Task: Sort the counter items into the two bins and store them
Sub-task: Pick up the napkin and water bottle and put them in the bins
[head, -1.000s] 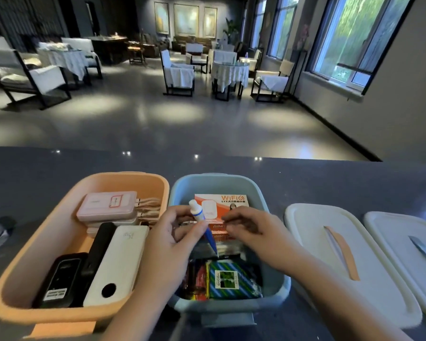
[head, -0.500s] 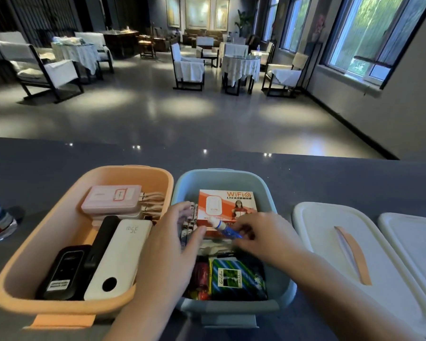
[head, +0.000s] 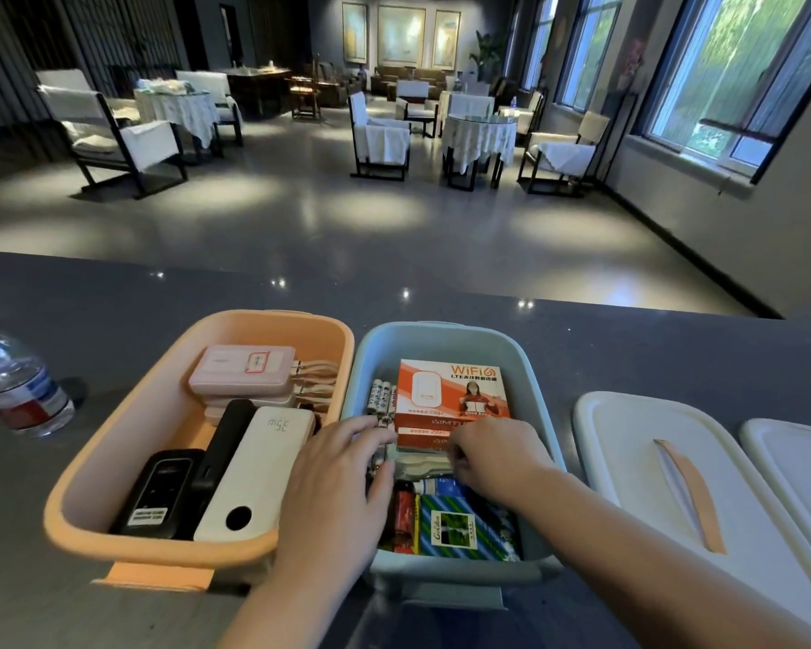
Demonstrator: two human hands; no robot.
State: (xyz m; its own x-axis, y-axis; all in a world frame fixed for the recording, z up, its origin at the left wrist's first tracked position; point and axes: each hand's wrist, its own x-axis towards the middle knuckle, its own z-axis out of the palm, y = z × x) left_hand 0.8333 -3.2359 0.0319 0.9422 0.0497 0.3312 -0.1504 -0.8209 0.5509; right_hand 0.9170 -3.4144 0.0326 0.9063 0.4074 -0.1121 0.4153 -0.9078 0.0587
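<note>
1. The left hand (head: 335,470) reaches into the blue bin (head: 445,337) from its left side, fingers spread and lying flat on the small items near the middle; it grips nothing that shows.
2. The right hand (head: 495,454) is over the middle of the same bin, fingers curled downward onto the contents. Whether they pinch anything cannot be told, since the fingertips are hidden.
3. Beyond the hands, an orange WiFi box (head: 450,388) lies at the far end of the blue bin, with a row of batteries (head: 380,398) just beside its left edge.
4. Nearer the person, a green and blue packet (head: 460,526) and a red item (head: 403,512) lie side by side in the bin's near end.
5. The orange bin (head: 127,442) stands touching the blue bin on its left. It holds a pink power bank (head: 242,370) at the far end, a white power bank (head: 258,470) along its right side, a black power bank (head: 221,447) beside that, and a black device (head: 158,494) at the near left.
6. 2 white lids (head: 628,437) lie on the grey counter (head: 113,311) to the right of the bins.
7. A water bottle (head: 15,381) stands at the far left.
</note>
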